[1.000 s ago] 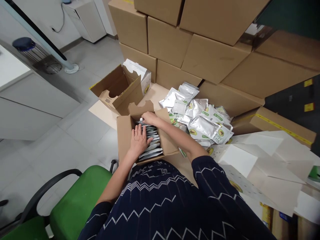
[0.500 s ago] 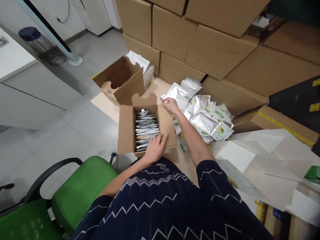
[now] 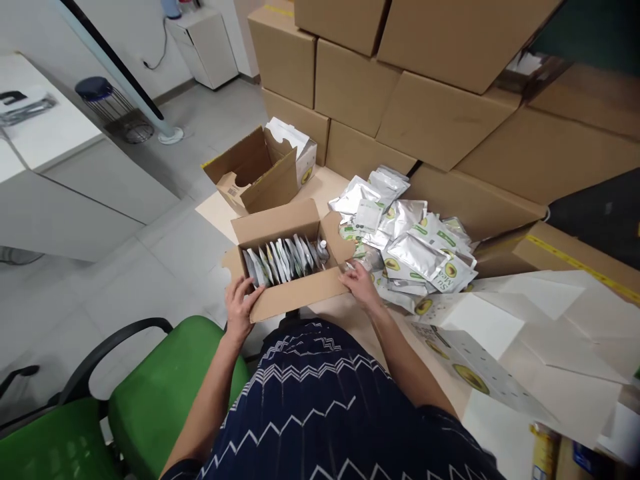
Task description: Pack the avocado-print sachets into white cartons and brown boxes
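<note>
An open cardboard box (image 3: 295,293) stands in front of me at the table's edge, its flaps spread outward. Inside, a row of flat pouches (image 3: 280,260) stands on edge, with a white-capped pouch (image 3: 323,248) at the right end. My left hand (image 3: 241,307) grips the near left corner of the box, fingers bent over the rim. At the near right corner, my right hand (image 3: 361,283) pinches the end of the near flap. Just beyond that hand lies a heap of silver and printed pouches (image 3: 410,240).
Another open carton (image 3: 265,170) stands behind the box, beside a white printed box (image 3: 305,157). Stacked cartons (image 3: 350,80) form a wall at the back. White printed cardboard (image 3: 530,333) spreads to the right. A green chair (image 3: 175,380) stands at lower left.
The box has turned about a quarter turn clockwise, so its capped pouch now sits at the right. My left hand moved left to its corner; my right hand came nearer to me.
</note>
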